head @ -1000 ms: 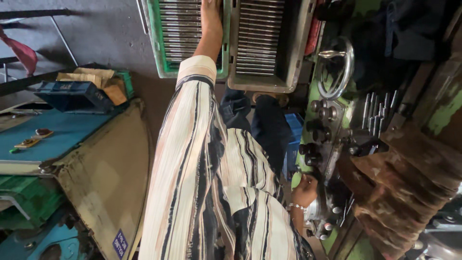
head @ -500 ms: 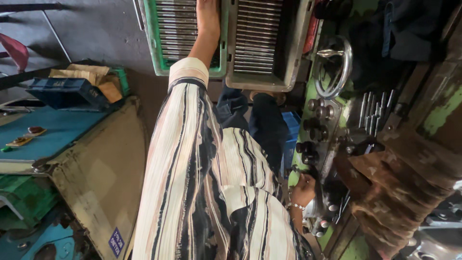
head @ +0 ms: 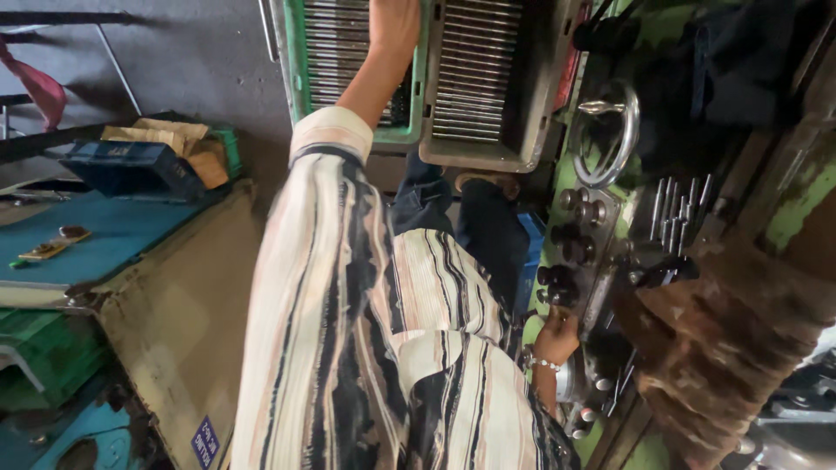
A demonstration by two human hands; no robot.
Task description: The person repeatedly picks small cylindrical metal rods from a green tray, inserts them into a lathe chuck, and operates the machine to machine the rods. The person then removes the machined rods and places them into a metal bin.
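My left hand (head: pixel 394 26) reaches far out over the green tray (head: pixel 296 70), resting on the metal rods (head: pixel 335 43) packed inside it; the top of the frame cuts the fingers off, so I cannot tell whether they are spread or pinching a rod. The rods lie side by side in a tight stack, long axes running across the tray from wall to wall, crosswise to my outstretched forearm; they sit directly under the palm, so this hand is the nearer one by far. Just beside the green tray stands a grey tray (head: pixel 522 148), also filled with rods (head: pixel 475 70) laid the same way; my left hand does not touch it. My right hand (head: pixel 557 335) sits low, well apart from both trays, against the dark knobs (head: pixel 566 252) of the green machine (head: pixel 566 183); its fingers look curled toward a knob, though whether they grip it I cannot tell. A steel handwheel (head: pixel 607 135) hangs above those knobs; loose pins (head: pixel 679 209) stand upright beside them.
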